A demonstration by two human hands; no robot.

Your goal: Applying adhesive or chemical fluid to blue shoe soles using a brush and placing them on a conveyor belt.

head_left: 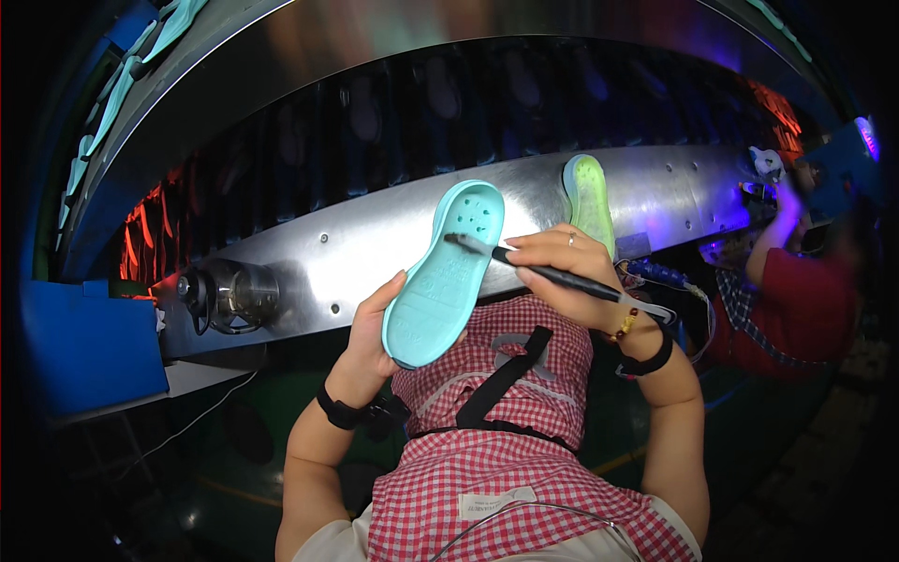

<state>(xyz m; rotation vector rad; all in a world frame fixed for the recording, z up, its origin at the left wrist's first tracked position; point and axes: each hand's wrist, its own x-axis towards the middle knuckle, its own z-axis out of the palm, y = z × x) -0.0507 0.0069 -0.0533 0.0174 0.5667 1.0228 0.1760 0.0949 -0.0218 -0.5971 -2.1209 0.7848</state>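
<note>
A turquoise shoe sole with a raised rim and several small holes at its toe end is tilted up in front of me. My left hand grips it by its lower left edge, the thumb over the rim. In my right hand is a brush with a long black handle, its dark bristles touching the inner face of the sole below the holes. Behind my right hand, a second sole, yellow-green inside with a pale blue rim, lies on the metal ledge.
A glass pot with a black handle stands on the ledge at the left, beside a blue box. Beyond the ledge runs a dark conveyor with sole-shaped pieces. A co-worker in red is at the right, near a violet light.
</note>
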